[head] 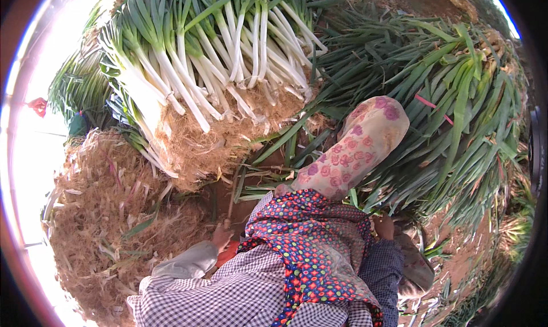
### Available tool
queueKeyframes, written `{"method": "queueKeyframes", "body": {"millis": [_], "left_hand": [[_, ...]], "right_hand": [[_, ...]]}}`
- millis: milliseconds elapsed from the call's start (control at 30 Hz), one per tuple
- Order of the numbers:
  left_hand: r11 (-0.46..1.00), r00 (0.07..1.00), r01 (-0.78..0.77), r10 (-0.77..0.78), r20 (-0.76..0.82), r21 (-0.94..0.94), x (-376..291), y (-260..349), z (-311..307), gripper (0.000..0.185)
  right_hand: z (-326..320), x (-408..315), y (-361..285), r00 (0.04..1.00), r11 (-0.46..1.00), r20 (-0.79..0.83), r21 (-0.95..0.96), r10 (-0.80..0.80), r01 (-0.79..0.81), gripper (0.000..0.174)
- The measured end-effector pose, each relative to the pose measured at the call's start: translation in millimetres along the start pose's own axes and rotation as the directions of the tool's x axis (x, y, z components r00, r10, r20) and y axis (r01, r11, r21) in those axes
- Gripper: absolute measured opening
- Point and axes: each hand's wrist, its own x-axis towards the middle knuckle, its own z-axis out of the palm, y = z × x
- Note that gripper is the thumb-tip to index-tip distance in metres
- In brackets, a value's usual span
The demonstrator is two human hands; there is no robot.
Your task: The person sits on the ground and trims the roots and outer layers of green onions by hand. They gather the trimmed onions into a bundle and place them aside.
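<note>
My left hand (222,237) is low at the left of my lap, closed around the end of a thin wooden stick (232,198) that points up toward the leek roots. My right hand (383,226) rests low beside my right thigh, next to green leaf ends; its fingers are partly hidden, so whether it holds anything cannot be told. In front of me lies a big pile of leeks (231,57), their white stalks topped by green leaves, with a thick mat of tan roots (197,143) toward me.
At the left rises a heap of roots and dry husks (111,224). Leeks with dark green leaves (428,125) fill the right side, one bundle bound by a pink tie (433,108). My knee in floral cloth (342,155) juts between the piles. Loose leaves lie on the soil.
</note>
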Motion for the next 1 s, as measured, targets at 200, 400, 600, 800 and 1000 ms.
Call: {"method": "queueKeyframes", "body": {"millis": [200,400,600,800,1000], "left_hand": [[0.953,0.996,-0.088,0.083,-0.028,-0.291,17.9,22.3,24.4,0.031],[0.975,0.983,0.103,-0.07,-0.169,0.198,-63.0,37.9,1.9,0.031],[0.925,0.995,-0.026,0.06,-0.078,0.378,0.0,23.9,-28.7,0.031],[0.746,0.84,-0.439,0.539,-0.067,0.501,105.7,161.5,-52.5,0.029],[0.532,0.499,-0.813,0.846,-0.188,0.237,75.3,447.0,-47.9,0.013]], "right_hand": [[8.4,10.0,7.3,1.0,1.0,-0.008,-0.016,0.014,-0.014,0.057],[28.5,17.9,25.5,0.993,0.993,-0.118,0.113,-0.017,0.03,0.058],[38.0,11.5,23.9,0.972,0.98,0.148,0.06,0.181,-0.191,0.088],[3.7,10.2,24.9,0.93,0.772,-0.174,0.617,0.323,-0.153,0.054],[-141.2,-103.8,62.2,0.607,0.075,-0.429,0.851,0.669,0.519,0.034]]}}
